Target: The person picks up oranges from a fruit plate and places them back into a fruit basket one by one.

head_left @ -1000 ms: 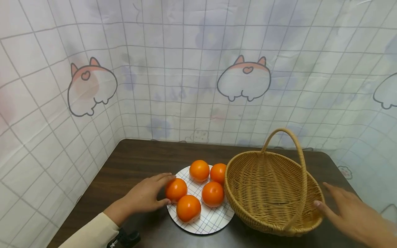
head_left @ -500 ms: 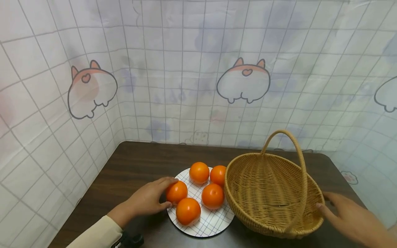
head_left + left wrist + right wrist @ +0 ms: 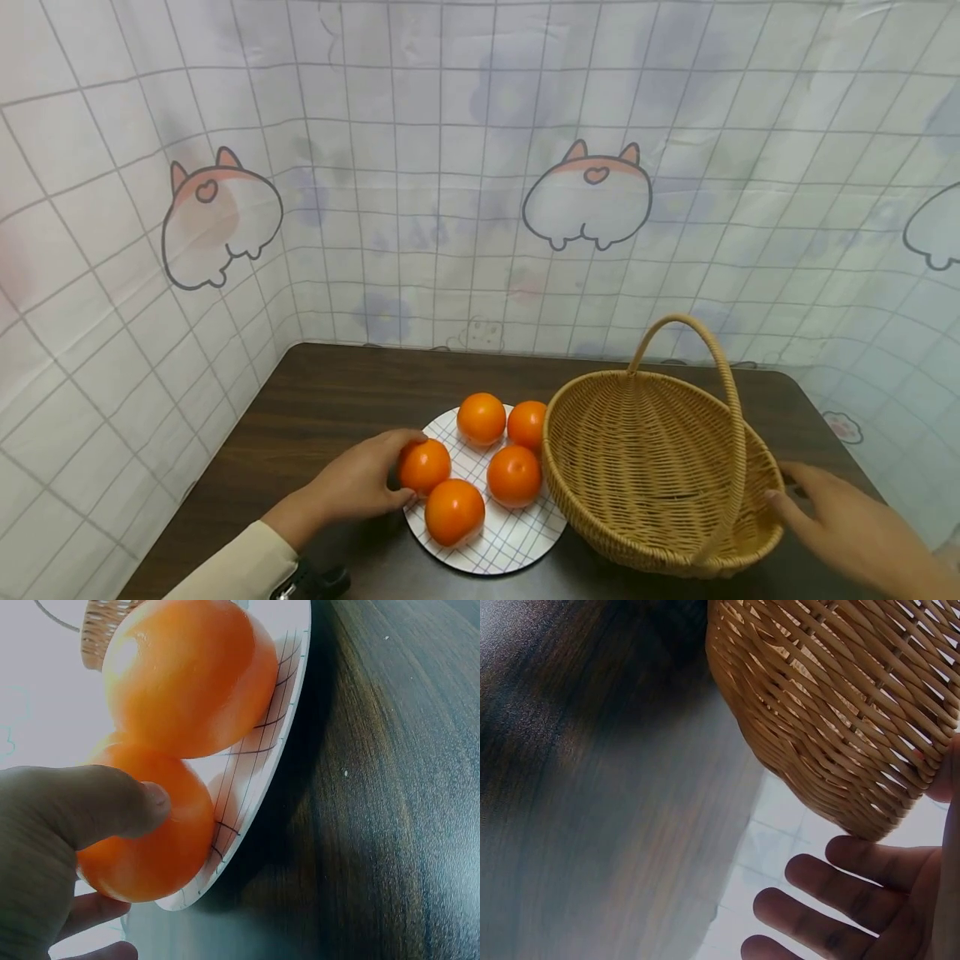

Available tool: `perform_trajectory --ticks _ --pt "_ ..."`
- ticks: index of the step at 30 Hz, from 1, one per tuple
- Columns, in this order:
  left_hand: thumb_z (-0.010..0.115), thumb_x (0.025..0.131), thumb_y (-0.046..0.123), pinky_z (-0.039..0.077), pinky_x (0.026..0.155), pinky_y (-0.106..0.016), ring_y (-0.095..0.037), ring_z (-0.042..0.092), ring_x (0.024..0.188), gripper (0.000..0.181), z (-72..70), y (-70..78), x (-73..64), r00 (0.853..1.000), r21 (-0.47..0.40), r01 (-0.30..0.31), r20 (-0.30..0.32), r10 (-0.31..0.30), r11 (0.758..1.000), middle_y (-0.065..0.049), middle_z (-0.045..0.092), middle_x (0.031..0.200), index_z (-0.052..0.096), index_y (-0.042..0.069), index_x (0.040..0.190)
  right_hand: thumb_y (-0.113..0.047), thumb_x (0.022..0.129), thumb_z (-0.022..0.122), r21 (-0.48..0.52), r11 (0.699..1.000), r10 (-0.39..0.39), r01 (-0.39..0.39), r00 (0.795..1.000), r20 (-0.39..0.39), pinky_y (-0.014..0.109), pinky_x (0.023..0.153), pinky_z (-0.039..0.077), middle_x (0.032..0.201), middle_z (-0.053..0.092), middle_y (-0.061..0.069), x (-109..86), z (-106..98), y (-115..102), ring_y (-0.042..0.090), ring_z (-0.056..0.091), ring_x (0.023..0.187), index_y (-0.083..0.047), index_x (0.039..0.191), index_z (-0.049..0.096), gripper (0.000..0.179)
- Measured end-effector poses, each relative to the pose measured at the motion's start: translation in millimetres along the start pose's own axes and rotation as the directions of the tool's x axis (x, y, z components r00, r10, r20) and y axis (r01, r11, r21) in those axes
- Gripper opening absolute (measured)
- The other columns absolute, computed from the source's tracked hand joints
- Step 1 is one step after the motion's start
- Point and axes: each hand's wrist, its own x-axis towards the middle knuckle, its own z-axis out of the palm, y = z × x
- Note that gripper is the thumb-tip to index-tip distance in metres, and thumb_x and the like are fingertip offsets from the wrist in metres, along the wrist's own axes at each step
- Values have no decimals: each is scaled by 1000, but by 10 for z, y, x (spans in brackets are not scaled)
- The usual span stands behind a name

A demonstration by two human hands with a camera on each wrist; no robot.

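Note:
Several smooth oranges sit on a round white plate (image 3: pixel 517 537) with a grid pattern. My left hand (image 3: pixel 358 477) holds the leftmost orange (image 3: pixel 425 467), its thumb across the near side and its fingers round the back. The left wrist view shows the thumb (image 3: pixel 124 801) pressed on the fruit, with a second orange (image 3: pixel 191 679) right beside it. A wicker basket (image 3: pixel 652 475) with an arched handle tilts its hollow towards me. My right hand (image 3: pixel 855 521) pinches its right rim, thumb on the inner side and index finger outside; the other fingers (image 3: pixel 844 881) spread out straight.
The dark wooden table (image 3: pixel 337 379) runs back to a white wall cover (image 3: pixel 450 208) with grid lines and cartoon animals. The basket overlaps the plate's right edge in the head view. Another orange (image 3: pixel 527 425) lies close against the basket's left rim.
My left hand has closed in round the leftmost orange. My right hand has come up to the basket's right rim and taken hold of it. Basket and plate have stayed in place.

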Motion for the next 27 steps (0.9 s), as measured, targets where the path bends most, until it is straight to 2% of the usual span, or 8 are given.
perform_trajectory --ticks 5,11,17,23,27 --pt "87 79 28 50 103 -45 -22 61 120 68 -36 -9 9 999 21 -9 -36 10 1000 -4 61 137 57 12 138 -49 107 49 -9 1000 9 -9 1000 6 66 73 53 123 62 34 2 -8 -4 52 63 103 12 134 55 66" --pt "88 78 26 49 104 -45 -22 60 122 69 -123 27 50 995 58 -57 -72 61 997 -4 61 138 57 12 138 -50 106 49 -17 999 32 -32 999 28 63 69 54 119 63 34 13 -35 -19 48 66 98 14 133 53 69" --pt "89 76 24 50 103 -44 -22 60 123 70 -217 117 85 987 59 -105 -117 112 993 -4 60 139 57 12 137 -46 107 49 -7 1000 12 -12 1000 24 64 72 54 120 63 34 22 -64 -37 48 66 99 14 133 53 66" --pt "88 77 24 49 104 -45 -23 58 125 71 -257 241 120 985 45 -130 -106 134 991 -6 59 140 56 10 139 -44 108 49 10 1000 -13 13 1000 26 65 75 53 122 62 34 17 -79 -46 50 64 102 14 134 53 64" --pt "86 78 24 49 104 -46 -23 58 127 69 -255 316 148 988 19 -124 -94 125 992 -5 58 141 56 12 140 -44 108 50 6 1000 -15 15 999 30 63 74 54 120 64 31 19 -82 -46 48 65 101 14 134 53 63"
